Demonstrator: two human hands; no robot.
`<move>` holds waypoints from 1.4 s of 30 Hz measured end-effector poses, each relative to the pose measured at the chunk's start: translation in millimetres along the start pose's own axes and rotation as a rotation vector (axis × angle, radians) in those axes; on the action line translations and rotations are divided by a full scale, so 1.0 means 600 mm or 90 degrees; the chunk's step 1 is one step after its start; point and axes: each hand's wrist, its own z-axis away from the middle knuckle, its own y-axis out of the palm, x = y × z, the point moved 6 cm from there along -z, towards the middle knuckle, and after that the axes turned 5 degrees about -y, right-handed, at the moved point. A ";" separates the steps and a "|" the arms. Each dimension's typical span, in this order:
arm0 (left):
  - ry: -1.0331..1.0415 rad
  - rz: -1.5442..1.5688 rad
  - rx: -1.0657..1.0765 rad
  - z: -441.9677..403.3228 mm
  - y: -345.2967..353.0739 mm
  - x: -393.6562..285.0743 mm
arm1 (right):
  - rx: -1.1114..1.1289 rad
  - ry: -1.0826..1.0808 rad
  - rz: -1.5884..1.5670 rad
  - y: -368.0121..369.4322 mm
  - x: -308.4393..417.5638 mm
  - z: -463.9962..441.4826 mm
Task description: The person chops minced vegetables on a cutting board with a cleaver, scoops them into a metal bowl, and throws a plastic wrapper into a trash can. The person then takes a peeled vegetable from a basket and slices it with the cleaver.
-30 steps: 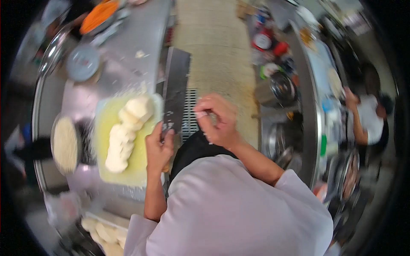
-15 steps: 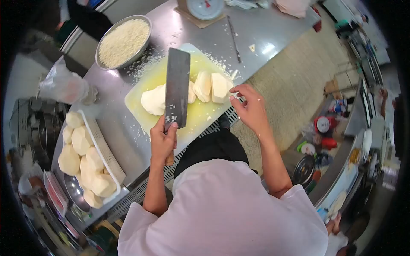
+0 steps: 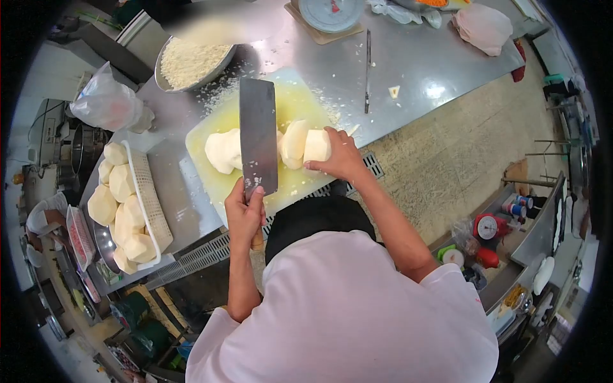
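My left hand [image 3: 245, 214] is closed round the handle of a cleaver [image 3: 258, 134], whose broad dark blade stands over the cutting board [image 3: 211, 182] with white bits stuck near its heel. My right hand [image 3: 341, 156] grips a block of peeled, pale root vegetable [image 3: 317, 147] at the board's right side, fingers on its far edge and thumb on its near edge. A thick slice [image 3: 294, 144] leans beside that block. Left of the blade lie more cut pieces [image 3: 222, 151], partly hidden behind it.
Peeled whole roots [image 3: 128, 210] fill a white basket [image 3: 151, 191] at left. Behind the board are a metal bowl [image 3: 191, 64] of chopped white bits, a thin dark rod [image 3: 368, 70], and a scale [image 3: 330, 14]. A plastic bag [image 3: 108, 102] stands at the left edge.
My right hand has moved in from beside the board and closed on the root block. The cleaver stays in my left hand between the pieces. The camera view has shifted.
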 end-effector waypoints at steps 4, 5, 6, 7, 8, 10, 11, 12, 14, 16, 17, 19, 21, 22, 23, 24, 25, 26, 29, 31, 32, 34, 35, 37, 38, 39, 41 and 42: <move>0.006 -0.034 -0.004 -0.007 0.010 0.006 | -0.015 0.016 -0.037 0.007 -0.009 0.028; -0.004 -0.059 -0.001 -0.011 0.006 0.011 | -0.054 -0.033 -0.068 0.018 -0.015 0.035; -0.003 -0.061 -0.017 -0.011 0.008 0.009 | -0.100 -0.073 -0.093 0.023 -0.025 0.047; -0.002 -0.066 -0.012 -0.015 0.010 0.011 | -0.154 -0.099 -0.141 0.026 -0.031 0.061; -0.002 -0.071 -0.005 -0.022 0.011 0.013 | -0.211 -0.125 -0.186 0.026 -0.035 0.075; 0.016 -0.099 0.050 -0.032 0.017 0.008 | -0.159 -0.049 -0.291 0.008 -0.034 0.101; 0.015 -0.099 0.067 -0.029 0.025 -0.001 | -0.214 -0.071 -0.316 0.004 -0.040 0.112; 0.029 -0.100 0.089 -0.034 0.027 0.001 | -0.233 -0.050 -0.313 0.006 -0.048 0.124; 0.027 -0.117 0.131 -0.036 0.037 -0.001 | -0.216 -0.020 -0.326 0.013 -0.055 0.134; 0.026 -0.125 0.171 -0.037 0.054 0.003 | -0.215 0.015 -0.304 0.013 -0.065 0.151; 0.025 -0.129 0.201 -0.037 0.061 0.007 | -0.231 0.026 -0.320 0.014 -0.068 0.162; 0.014 -0.135 0.233 -0.044 0.064 0.025 | -0.252 0.043 -0.331 0.008 -0.069 0.183; -0.005 -0.159 0.247 -0.050 0.059 0.040 | -0.277 0.039 -0.271 -0.001 -0.059 0.193; -0.002 -0.158 0.231 -0.051 0.051 0.038 | -0.269 0.025 -0.274 -0.004 -0.056 0.193; 0.008 -0.159 0.243 -0.048 0.049 0.034 | -0.299 -0.013 -0.228 -0.016 -0.052 0.193; 0.020 -0.161 0.247 -0.048 0.039 0.027 | -0.328 -0.060 -0.187 -0.024 -0.040 0.188; 0.032 -0.150 0.240 -0.048 0.029 0.020 | -0.333 -0.079 -0.117 -0.033 -0.021 0.185; 0.044 -0.137 0.233 -0.050 0.020 0.012 | -0.340 -0.100 -0.048 -0.046 0.001 0.179; 0.056 -0.130 0.191 -0.057 -0.017 -0.008 | -0.244 -0.179 0.173 -0.059 0.071 0.142; 0.065 -0.103 0.176 -0.055 -0.028 -0.014 | -0.248 -0.281 0.196 -0.046 0.089 0.123; 0.063 -0.091 0.162 -0.055 -0.037 -0.012 | -0.259 -0.363 0.218 -0.033 0.097 0.117; 0.068 -0.065 0.153 -0.052 -0.049 -0.004 | -0.243 -0.380 0.262 0.005 0.087 0.106; 0.065 -0.051 0.135 -0.049 -0.055 -0.002 | -0.214 -0.373 0.222 0.018 0.080 0.103; 0.051 -0.065 0.129 -0.036 -0.064 0.004 | -0.169 -0.365 0.171 0.028 0.071 0.099; 0.043 -0.055 0.108 -0.030 -0.070 0.006 | -0.150 -0.382 0.171 0.028 0.068 0.095; 0.035 -0.058 0.103 -0.025 -0.069 0.008 | -0.129 -0.380 0.166 0.026 0.063 0.091; 0.044 -0.085 0.095 -0.026 -0.068 0.018 | -0.122 -0.384 0.192 0.013 0.058 0.084; 0.037 -0.075 0.081 -0.023 -0.068 0.016 | -0.109 -0.396 0.196 0.007 0.067 0.085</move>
